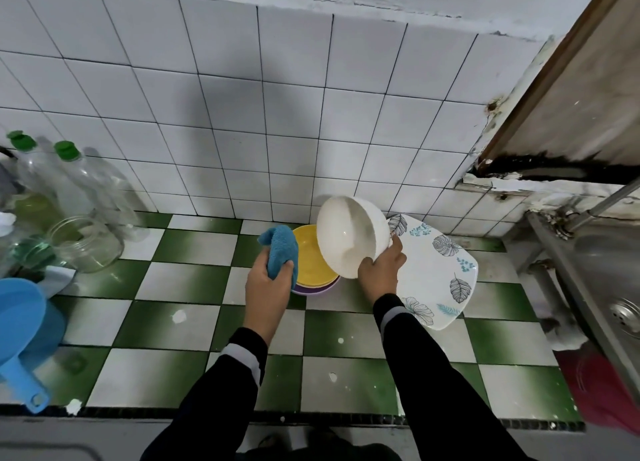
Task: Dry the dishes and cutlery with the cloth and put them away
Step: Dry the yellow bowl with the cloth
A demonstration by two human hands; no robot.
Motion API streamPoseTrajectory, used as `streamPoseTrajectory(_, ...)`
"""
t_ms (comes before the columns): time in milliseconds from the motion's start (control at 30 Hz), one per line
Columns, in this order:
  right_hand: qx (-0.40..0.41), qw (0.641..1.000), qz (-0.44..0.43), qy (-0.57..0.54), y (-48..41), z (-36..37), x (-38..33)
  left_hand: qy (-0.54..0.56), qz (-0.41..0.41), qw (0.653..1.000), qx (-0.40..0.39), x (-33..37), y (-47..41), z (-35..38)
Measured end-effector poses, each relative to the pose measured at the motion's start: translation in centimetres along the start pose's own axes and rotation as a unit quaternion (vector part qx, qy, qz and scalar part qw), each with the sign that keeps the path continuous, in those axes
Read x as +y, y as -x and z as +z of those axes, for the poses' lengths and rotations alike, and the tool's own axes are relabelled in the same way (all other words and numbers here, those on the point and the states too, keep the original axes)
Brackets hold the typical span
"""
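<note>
Left hand: clenched round a blue cloth, raised just left of the bowls.
Right hand: grips the rim of a white bowl, held tilted above the counter, its inside facing the camera.
Yellow bowl: nested in a purple bowl on the green-and-white counter tiles, between the hands.
Leaf-patterned plate: flat on the counter, partly under the right wrist.
Clear bottles, glass jar: far left.
Steel sink: far right.
</note>
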State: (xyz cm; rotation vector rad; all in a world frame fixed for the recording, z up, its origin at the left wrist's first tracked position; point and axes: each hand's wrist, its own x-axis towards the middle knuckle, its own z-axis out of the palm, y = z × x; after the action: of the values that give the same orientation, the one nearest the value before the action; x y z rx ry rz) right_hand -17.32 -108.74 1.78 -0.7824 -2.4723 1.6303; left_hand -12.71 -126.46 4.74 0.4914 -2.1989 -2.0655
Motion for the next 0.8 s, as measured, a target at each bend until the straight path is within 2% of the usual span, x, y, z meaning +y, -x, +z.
streamPoseTrajectory(133,-0.079,0.987,0.089,-0.105,0.2,-0.6,0.5,-0.072,0.119,0.99,0.036,0.0,-0.2,2.3)
streamPoseTrajectory(200,-0.108,0.978,0.098,-0.147,0.8,-0.2,1.0,-0.154,0.208,0.966,0.001,-0.3,-1.1,3.6)
streamPoseTrajectory(267,-0.135,0.971,0.091,-0.178,1.5,0.3,1.1,-0.288,0.267,0.916,-0.082,-0.4,-2.2,4.6)
streamPoseTrajectory(333,-0.153,0.965,0.078,-0.197,2.0,0.1,0.7,-0.427,0.26,0.849,-0.169,-0.9,-3.2,5.3)
streamPoseTrajectory(400,-0.154,0.971,0.046,-0.175,2.1,-0.4,0.5,-0.522,0.198,0.794,-0.241,-1.3,-3.5,5.5)
streamPoseTrajectory(500,-0.143,0.979,0.018,-0.143,1.6,-1.0,0.4,-0.553,0.135,0.761,-0.311,-1.4,-3.2,5.7)
streamPoseTrajectory(567,-0.142,0.979,0.009,-0.145,1.5,-1.1,0.4,-0.533,0.092,0.769,-0.341,-1.1,-3.0,6.3)
streamPoseTrajectory(600,-0.149,0.976,0.012,-0.158,1.7,-1.1,0.3,-0.486,0.058,0.794,-0.36,-1.0,-2.9,6.6)
streamPoseTrajectory(667,-0.176,0.964,0.031,-0.199,2.2,-0.9,0.3,-0.306,-0.017,0.867,-0.393,-0.6,-2.7,7.2)
streamPoseTrajectory(700,-0.19,0.956,0.047,-0.22,2.5,-0.8,0.2,-0.213,-0.048,0.892,-0.397,-0.5,-2.6,7.5)
streamPoseTrajectory(733,-0.203,0.951,0.059,-0.227,2.7,-0.8,0.2,-0.138,-0.068,0.903,-0.401,-0.4,-2.5,7.8)
streamPoseTrajectory(800,-0.216,0.945,0.067,-0.234,2.8,-0.8,0.1,-0.085,-0.072,0.906,-0.408,-0.6,-2.5,8.1)
